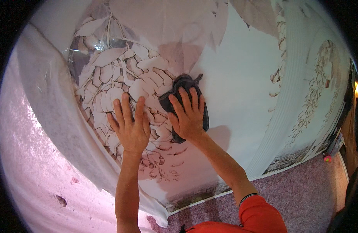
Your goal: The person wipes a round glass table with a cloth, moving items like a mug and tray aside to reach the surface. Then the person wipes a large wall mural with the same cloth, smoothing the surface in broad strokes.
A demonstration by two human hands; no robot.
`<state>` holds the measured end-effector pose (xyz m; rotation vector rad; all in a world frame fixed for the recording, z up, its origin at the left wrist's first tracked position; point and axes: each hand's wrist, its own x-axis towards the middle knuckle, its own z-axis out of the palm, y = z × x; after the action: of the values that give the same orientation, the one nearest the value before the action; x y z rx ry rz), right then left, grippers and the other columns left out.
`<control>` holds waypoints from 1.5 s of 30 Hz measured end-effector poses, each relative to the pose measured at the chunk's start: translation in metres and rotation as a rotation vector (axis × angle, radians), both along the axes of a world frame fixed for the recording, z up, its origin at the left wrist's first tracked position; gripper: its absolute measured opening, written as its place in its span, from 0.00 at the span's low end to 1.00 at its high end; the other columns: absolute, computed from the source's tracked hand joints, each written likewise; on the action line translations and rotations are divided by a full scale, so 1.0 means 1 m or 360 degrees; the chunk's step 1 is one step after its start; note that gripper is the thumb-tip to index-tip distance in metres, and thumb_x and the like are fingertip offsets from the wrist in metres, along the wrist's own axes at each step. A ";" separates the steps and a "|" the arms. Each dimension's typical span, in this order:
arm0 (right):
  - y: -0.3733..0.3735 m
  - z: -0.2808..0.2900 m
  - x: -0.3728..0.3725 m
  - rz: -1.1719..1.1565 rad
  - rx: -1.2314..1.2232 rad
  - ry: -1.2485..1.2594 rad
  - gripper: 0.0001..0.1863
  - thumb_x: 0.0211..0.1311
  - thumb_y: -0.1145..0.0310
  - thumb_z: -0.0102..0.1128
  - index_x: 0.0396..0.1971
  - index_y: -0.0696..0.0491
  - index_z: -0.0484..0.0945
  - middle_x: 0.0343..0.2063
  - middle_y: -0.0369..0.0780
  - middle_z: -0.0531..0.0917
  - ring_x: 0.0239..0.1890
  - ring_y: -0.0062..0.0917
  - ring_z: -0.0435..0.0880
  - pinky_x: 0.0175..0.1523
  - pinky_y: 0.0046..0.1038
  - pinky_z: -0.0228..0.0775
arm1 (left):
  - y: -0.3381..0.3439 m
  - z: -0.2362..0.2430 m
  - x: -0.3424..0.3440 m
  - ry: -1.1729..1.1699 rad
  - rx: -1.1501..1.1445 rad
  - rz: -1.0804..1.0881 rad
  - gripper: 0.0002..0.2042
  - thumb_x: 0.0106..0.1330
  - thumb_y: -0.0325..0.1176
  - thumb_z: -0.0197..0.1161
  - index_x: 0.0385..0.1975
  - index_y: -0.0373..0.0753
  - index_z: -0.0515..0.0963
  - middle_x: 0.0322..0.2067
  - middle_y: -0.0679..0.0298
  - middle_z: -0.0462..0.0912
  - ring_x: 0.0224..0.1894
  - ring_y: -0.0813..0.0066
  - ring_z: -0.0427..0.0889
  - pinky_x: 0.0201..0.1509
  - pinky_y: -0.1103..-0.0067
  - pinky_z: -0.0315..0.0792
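Note:
My left hand [129, 130] lies palm down on a large pale printed sheet [241, 77] with line-drawn hanging blossoms and leaves, its fingers apart over the drawn petals. Just right of it, my right hand [188, 116] rests with spread fingers on a flat black pad [176, 135] with a wavy outline and a small tab at its top, which lies against the sheet. My right hand hides much of the pad. Glossy wrinkles show in the upper left of the printed pattern.
A loose whitish sheet edge [62, 116] runs down the left, beside a pale, pink-lit mottled surface [39, 171] with a dark hole. Below lies speckled carpet [287, 198]. At the right are more printed panels [314, 97], a wooden edge [349, 128] and a small pink object [327, 159].

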<state>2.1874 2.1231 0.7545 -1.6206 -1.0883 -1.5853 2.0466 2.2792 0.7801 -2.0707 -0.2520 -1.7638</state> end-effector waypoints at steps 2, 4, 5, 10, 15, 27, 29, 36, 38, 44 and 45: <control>0.002 0.015 -0.002 0.0049 0.0050 -0.0027 0.29 0.73 0.54 0.54 0.70 0.48 0.72 0.73 0.50 0.67 0.73 0.57 0.61 0.72 0.63 0.46 | 0.002 0.000 -0.006 0.0025 0.0005 0.0035 0.23 0.78 0.42 0.54 0.72 0.56 0.73 0.77 0.56 0.64 0.80 0.53 0.56 0.82 0.55 0.31; -0.003 0.047 0.002 0.0083 0.0117 -0.0028 0.30 0.71 0.55 0.57 0.71 0.45 0.71 0.74 0.48 0.66 0.73 0.56 0.61 0.71 0.66 0.47 | 0.001 -0.001 -0.004 0.0021 0.0000 0.0032 0.23 0.78 0.42 0.54 0.72 0.56 0.73 0.77 0.55 0.64 0.80 0.52 0.56 0.82 0.55 0.32; -0.005 0.061 0.005 0.0072 0.0154 -0.0051 0.30 0.71 0.55 0.57 0.71 0.46 0.72 0.73 0.48 0.66 0.73 0.56 0.62 0.71 0.65 0.48 | 0.001 -0.001 -0.002 0.0008 0.0012 0.0022 0.23 0.78 0.42 0.54 0.72 0.56 0.73 0.77 0.55 0.64 0.80 0.52 0.56 0.82 0.54 0.32; -0.010 0.082 0.008 0.0082 0.0212 -0.0050 0.29 0.71 0.56 0.57 0.71 0.45 0.71 0.73 0.48 0.66 0.73 0.57 0.61 0.71 0.66 0.49 | 0.003 -0.001 0.001 -0.0030 0.0056 0.0004 0.23 0.79 0.41 0.53 0.72 0.55 0.73 0.76 0.53 0.64 0.80 0.51 0.56 0.81 0.53 0.33; -0.006 0.024 0.005 0.0057 0.0041 0.0076 0.29 0.71 0.55 0.57 0.72 0.39 0.70 0.75 0.46 0.64 0.76 0.54 0.58 0.72 0.67 0.47 | -0.004 -0.003 0.001 -0.0043 0.0115 -0.0053 0.22 0.79 0.41 0.52 0.70 0.51 0.75 0.76 0.52 0.65 0.79 0.47 0.58 0.79 0.48 0.40; -0.016 0.096 0.017 0.0058 0.0254 -0.0112 0.27 0.70 0.56 0.58 0.69 0.41 0.74 0.72 0.47 0.68 0.73 0.55 0.61 0.70 0.65 0.50 | -0.020 0.036 0.025 -0.0020 0.0130 -0.0051 0.24 0.75 0.40 0.58 0.71 0.56 0.73 0.78 0.56 0.61 0.79 0.49 0.58 0.79 0.47 0.40; -0.017 0.107 0.023 0.0041 0.0330 -0.0136 0.28 0.70 0.56 0.59 0.69 0.41 0.73 0.72 0.47 0.67 0.72 0.56 0.61 0.70 0.65 0.49 | -0.022 0.037 0.023 -0.0036 0.0125 -0.0090 0.24 0.76 0.40 0.57 0.71 0.56 0.73 0.77 0.57 0.62 0.78 0.49 0.59 0.80 0.48 0.38; -0.007 0.032 0.008 0.0021 0.0105 0.0017 0.28 0.71 0.55 0.57 0.70 0.37 0.73 0.73 0.46 0.66 0.74 0.54 0.60 0.71 0.66 0.46 | -0.019 0.037 0.021 -0.0047 0.0118 -0.0069 0.23 0.76 0.41 0.57 0.70 0.57 0.74 0.77 0.58 0.64 0.79 0.53 0.59 0.81 0.51 0.36; -0.009 0.002 0.008 0.0022 -0.0048 -0.0010 0.27 0.71 0.54 0.57 0.69 0.35 0.74 0.74 0.45 0.66 0.74 0.53 0.59 0.72 0.66 0.45 | -0.020 0.036 0.022 -0.0066 0.0120 -0.0086 0.23 0.76 0.41 0.57 0.70 0.58 0.74 0.77 0.59 0.64 0.79 0.53 0.59 0.81 0.52 0.35; -0.018 0.019 0.017 -0.0025 0.0040 -0.0013 0.27 0.69 0.52 0.59 0.68 0.36 0.76 0.72 0.44 0.68 0.74 0.53 0.60 0.71 0.65 0.48 | -0.019 0.034 0.020 -0.0041 0.0117 -0.0046 0.23 0.78 0.43 0.55 0.72 0.55 0.73 0.77 0.58 0.63 0.79 0.51 0.59 0.79 0.48 0.41; -0.019 0.030 0.019 0.0053 0.0136 -0.0018 0.27 0.69 0.52 0.59 0.68 0.37 0.76 0.72 0.45 0.68 0.73 0.54 0.61 0.70 0.65 0.49 | -0.020 0.030 0.019 -0.0023 0.0091 -0.0042 0.23 0.79 0.43 0.54 0.72 0.55 0.73 0.77 0.58 0.63 0.79 0.50 0.59 0.78 0.48 0.42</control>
<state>2.2068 2.1043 0.7848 -1.5314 -1.0340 -1.5994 2.0660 2.2592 0.8105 -2.0306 -0.1769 -1.7813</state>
